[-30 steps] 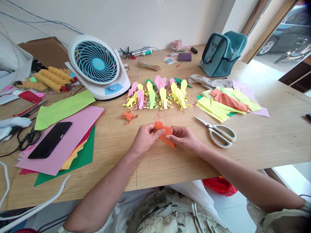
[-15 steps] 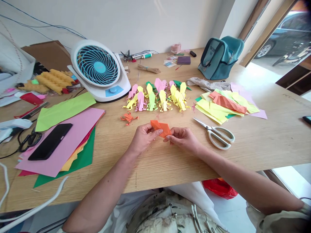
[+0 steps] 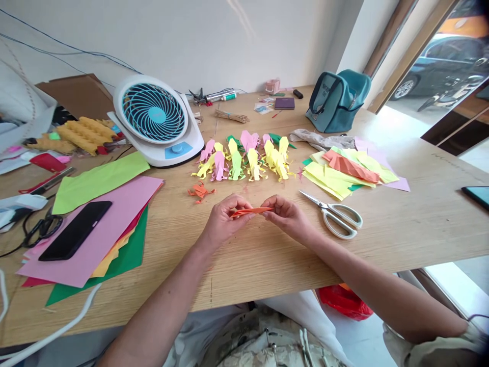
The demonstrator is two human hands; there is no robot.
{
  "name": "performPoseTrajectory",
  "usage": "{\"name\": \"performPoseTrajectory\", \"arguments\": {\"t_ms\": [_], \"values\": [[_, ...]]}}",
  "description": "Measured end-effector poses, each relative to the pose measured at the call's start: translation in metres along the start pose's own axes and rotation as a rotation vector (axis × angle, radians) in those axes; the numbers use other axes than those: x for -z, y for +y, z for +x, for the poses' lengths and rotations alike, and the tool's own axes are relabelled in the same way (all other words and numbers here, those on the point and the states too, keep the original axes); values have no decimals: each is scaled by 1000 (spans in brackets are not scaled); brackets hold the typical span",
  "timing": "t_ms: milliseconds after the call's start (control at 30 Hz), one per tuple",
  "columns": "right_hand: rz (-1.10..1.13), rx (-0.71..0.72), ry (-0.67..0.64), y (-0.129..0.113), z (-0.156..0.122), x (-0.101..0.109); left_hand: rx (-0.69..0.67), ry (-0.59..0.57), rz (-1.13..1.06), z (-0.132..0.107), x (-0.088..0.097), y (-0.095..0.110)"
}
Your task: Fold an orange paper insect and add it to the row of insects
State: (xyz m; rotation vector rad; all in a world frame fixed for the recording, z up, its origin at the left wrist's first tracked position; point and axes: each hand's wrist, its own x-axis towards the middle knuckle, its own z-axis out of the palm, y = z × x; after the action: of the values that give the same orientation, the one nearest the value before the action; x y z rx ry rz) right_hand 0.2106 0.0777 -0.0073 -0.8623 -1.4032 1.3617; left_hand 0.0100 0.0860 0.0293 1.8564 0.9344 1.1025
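Note:
Both hands hold a folded orange paper [image 3: 252, 210] just above the wooden table [image 3: 401, 234]; it is turned edge-on and looks like a thin strip. My left hand [image 3: 223, 223] pinches its left end, and my right hand [image 3: 288, 216] pinches its right end. A small finished orange paper figure [image 3: 199, 191] lies just beyond my left hand. Behind the hands stands a row of several yellow, pink and green folded paper figures [image 3: 244, 160]. White-handled scissors [image 3: 336, 216] lie open to the right of my right hand.
A stack of coloured paper sheets [image 3: 114, 219] with a black phone [image 3: 75, 237] on it lies at the left. A white and blue fan [image 3: 156, 120] stands behind it. Folded yellow and orange papers [image 3: 344, 171] lie at the right, a teal bag [image 3: 336, 99] beyond them.
The orange paper has been turned from showing its flat face to lying edge-on between the fingertips. The camera view has tilted slightly upward.

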Motion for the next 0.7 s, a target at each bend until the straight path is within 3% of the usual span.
{"name": "performPoseTrajectory", "arguments": {"t_ms": [133, 367, 567, 700], "values": [[27, -14, -21, -4, 1, 2, -123, 26, 80, -1, 1, -1], [253, -176, 17, -9, -2, 10, -312, 35, 219, -3, 4, -7], [217, -186, 46, -9, -2, 12, -355, 7, 317, -6, 2, -10], [177, -157, 72, -9, 0, 10, -261, 62, 294, -6, -1, -12]]}}
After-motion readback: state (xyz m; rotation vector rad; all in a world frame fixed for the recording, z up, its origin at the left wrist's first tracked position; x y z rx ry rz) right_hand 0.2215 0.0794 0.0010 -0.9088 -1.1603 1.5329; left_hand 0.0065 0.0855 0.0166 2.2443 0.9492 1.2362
